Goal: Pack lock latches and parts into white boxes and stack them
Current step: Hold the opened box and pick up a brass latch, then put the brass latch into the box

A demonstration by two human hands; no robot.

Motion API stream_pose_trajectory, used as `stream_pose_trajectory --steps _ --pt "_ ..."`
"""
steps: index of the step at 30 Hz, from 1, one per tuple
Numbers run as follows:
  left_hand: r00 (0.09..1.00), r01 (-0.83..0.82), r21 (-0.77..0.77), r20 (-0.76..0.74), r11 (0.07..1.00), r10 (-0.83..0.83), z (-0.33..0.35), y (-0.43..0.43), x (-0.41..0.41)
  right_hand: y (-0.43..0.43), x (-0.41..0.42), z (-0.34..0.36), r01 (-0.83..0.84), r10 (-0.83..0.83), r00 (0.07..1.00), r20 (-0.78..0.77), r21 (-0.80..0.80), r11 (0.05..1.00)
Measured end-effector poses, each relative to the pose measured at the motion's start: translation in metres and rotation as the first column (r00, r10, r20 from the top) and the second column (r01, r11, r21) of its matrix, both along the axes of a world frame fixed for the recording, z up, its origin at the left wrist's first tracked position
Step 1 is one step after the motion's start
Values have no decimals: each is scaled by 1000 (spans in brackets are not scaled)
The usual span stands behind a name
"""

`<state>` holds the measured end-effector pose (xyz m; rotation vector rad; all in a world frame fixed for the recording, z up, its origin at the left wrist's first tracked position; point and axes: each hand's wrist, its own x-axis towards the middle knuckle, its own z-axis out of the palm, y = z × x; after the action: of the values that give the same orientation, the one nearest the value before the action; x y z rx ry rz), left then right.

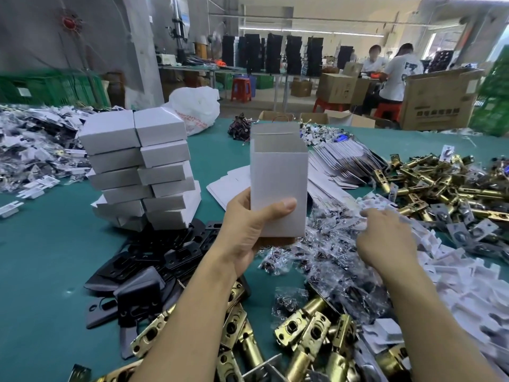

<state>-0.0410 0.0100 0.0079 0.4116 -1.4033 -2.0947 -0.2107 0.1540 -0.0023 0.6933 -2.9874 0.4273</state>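
The open white box (278, 183) stands upright in mid-air at the centre of the frame, its top flap raised at the back and its inside in shadow, so any contents cannot be seen. The left hand (246, 232) holds it in a closed grip, thumb curled across the lower front face; the fingers are hidden behind the box, and the palm covers its bottom left corner. To the lower right, the right hand (385, 239) reaches over a heap of small clear bags (330, 260), back of the hand to the camera. Its fingertips (364, 213) are blurred among the bags, so whether that grip has closed on anything cannot be told. Left of the held box, closed white boxes form a leaning two-column stack (139, 168) on the teal surface (41, 257), its base partly masked by black strike plates (154, 260). Just right of the held box lie fanned flat box blanks (340, 161). Brass latches (305, 340) crowd the bottom edge, cut off by the frame and crossed by both forearms; a second heap of latches (429, 183) sits at the right. White plastic parts (468, 288) along the right edge smear into blur. A heap of bagged parts (33, 144) at the upper left is too fine to identify. Beyond the surface stand a white plastic sack (196, 106) and cardboard cartons (438, 100).
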Motion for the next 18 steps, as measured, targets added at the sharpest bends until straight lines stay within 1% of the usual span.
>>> stream_pose_trajectory --steps 4,8,11,15,18 --pt "999 -30 -4 -45 1000 30 0 -1 2 -21 -13 4 -33 34 998 51 -14 999" --pt "997 -42 18 -61 999 43 1 -1 3 -25 -26 -6 36 -34 996 85 -31 999" --pt "997 -39 9 -61 999 40 1 0 3 -26 -31 -11 64 -61 992 112 -21 998" --pt "998 -30 35 -62 999 32 2 -1 4 -29 -40 -11 98 -90 981 172 -39 994" --pt "999 -10 21 -43 1000 11 2 -2 4 -29 -45 -9 105 -101 976 191 -8 994"
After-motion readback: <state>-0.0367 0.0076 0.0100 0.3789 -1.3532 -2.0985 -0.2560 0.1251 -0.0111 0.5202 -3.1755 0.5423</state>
